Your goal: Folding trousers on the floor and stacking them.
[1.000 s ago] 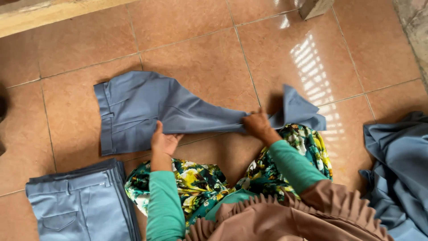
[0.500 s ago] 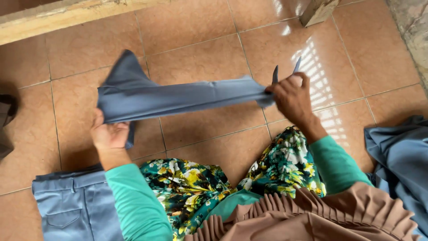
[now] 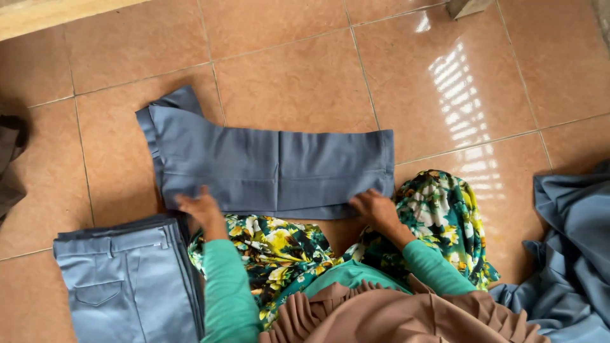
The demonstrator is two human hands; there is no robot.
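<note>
A pair of grey-blue trousers point(image 3: 267, 168) lies flat on the tiled floor point(image 3: 305, 76), folded lengthwise, waist to the left and hems to the right. My left hand point(image 3: 200, 211) rests on its near edge by the waist. My right hand point(image 3: 375, 206) presses the near edge toward the hem end. Both hands lie flat on the cloth, fingers spread, gripping nothing. Green sleeves cover both my arms.
A stack of folded grey-blue trousers point(image 3: 127, 279) sits at the lower left. A heap of unfolded grey-blue cloth point(image 3: 572, 254) lies at the right. My floral skirt point(image 3: 286, 248) covers my knees. A wooden ledge point(image 3: 57, 16) runs along the top left.
The trousers, held up stretched between both hands half a second ago, now lie flat on the floor. Both hands have let go and come down onto the near edge.
</note>
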